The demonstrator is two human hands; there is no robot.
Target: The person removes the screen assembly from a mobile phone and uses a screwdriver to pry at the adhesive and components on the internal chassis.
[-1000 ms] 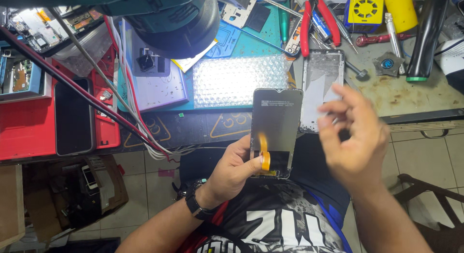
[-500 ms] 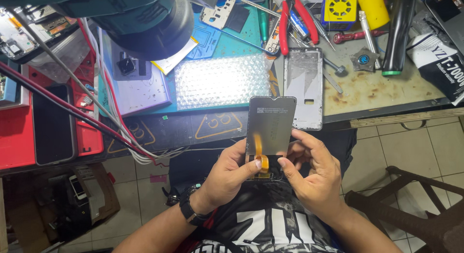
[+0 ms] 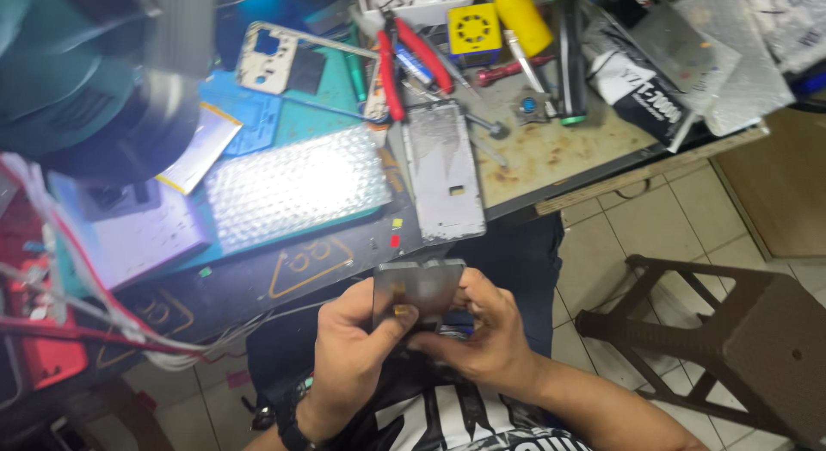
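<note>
- You're at a phone repair workbench (image 3: 551,158) — a small workshop.
- Red-handled pliers (image 3: 411,59), a bare phone frame (image 3: 443,171) and a teal work mat (image 3: 318,98) crowd it.
- A lit bubble-textured pad (image 3: 292,186) glows beside cables (image 3: 77,322) — tiled floor (image 3: 628,236) and a stool (image 3: 731,330) below.

Both hands meet over the lap, left hand (image 3: 357,352) and right hand (image 3: 482,343), fingers curled inward, thumbs up.
</note>
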